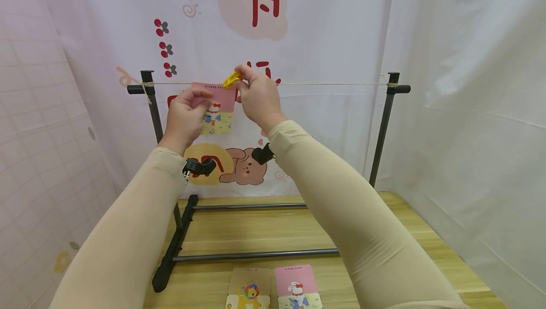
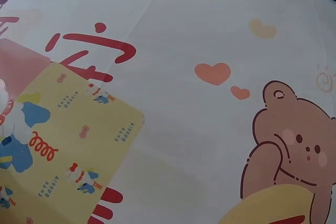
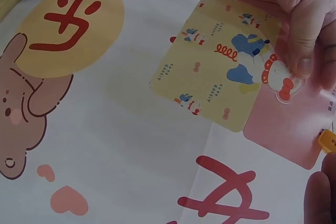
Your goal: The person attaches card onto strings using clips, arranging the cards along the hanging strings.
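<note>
White cloth printed with red characters and a bear forms the backdrop point(image 1: 332, 39), in front of which stands a black rack point(image 1: 382, 129). A thin string point(image 1: 332, 84) runs between its posts; it could sag or bounce if pulled on. The person's left hand point(image 1: 183, 119) pinches the pink-and-yellow "Cute Rabbit" card point(image 1: 222, 123), thumb across its printed face; letting go too soon would probably drop it, and too hard a squeeze could crease it. The right hand point(image 1: 260, 98) grips a small clip between thumb and fingers. The card hangs upright at the string, its top edge barely above it, so a slight slip might leave the clip biting only one of the two. That yellow clip point(image 1: 231, 80) sits near the card's upper right corner; fastened there alone, the card would likely swing crooked. Whether its jaws already hold the card cannot be told.
</note>
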{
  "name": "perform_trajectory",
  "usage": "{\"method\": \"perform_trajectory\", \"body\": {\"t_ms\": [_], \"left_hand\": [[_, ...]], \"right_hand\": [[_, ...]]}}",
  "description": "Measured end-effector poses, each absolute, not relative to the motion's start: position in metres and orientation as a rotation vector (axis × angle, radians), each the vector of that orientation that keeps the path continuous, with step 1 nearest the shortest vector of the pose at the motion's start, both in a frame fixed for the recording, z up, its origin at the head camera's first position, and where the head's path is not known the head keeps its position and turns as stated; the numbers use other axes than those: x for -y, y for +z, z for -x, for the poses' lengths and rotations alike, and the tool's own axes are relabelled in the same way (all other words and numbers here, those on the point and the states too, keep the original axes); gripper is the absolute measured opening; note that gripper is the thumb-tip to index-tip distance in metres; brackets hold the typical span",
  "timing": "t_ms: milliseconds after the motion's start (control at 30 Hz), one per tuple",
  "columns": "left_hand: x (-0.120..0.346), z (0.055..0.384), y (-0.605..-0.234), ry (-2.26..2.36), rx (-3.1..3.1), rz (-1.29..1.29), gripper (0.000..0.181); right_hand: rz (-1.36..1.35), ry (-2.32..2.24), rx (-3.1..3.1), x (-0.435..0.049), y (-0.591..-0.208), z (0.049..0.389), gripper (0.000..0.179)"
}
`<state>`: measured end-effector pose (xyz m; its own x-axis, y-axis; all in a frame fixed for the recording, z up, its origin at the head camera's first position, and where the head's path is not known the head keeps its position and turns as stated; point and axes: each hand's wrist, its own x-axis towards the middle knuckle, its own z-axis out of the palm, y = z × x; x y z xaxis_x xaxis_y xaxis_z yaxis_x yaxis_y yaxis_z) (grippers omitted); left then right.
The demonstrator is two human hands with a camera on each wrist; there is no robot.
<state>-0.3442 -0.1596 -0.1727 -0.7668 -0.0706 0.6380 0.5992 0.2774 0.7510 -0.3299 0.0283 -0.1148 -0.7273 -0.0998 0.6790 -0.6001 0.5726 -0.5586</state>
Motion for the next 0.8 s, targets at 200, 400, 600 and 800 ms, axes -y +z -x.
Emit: {"method": "perform_trajectory", "body": {"t_ms": [200, 400, 600, 800], "left_hand": [[0.162, 0.345, -0.173, -1.530, 1.997, 0.468, 0.021], [0.161, 0.346, -0.174, -1.532, 1.988, 0.460, 0.019], [0.158, 0.348, -0.175, -1.550, 1.948, 0.474, 0.014], [0.158, 0.348, -0.175, -1.581, 1.930, 0.488, 0.012]], "right_hand": [[-0.537, 1.095, 2.275, -0.028, -0.109, 0.329, 0.037], [-0.507, 1.111, 2.308, -0.029, -0.105, 0.327, 0.038], [-0.487, 1.151, 2.312, -0.029, -0.104, 0.328, 0.040], [-0.473, 1.163, 2.346, -0.029, -0.103, 0.329, 0.041]]}}
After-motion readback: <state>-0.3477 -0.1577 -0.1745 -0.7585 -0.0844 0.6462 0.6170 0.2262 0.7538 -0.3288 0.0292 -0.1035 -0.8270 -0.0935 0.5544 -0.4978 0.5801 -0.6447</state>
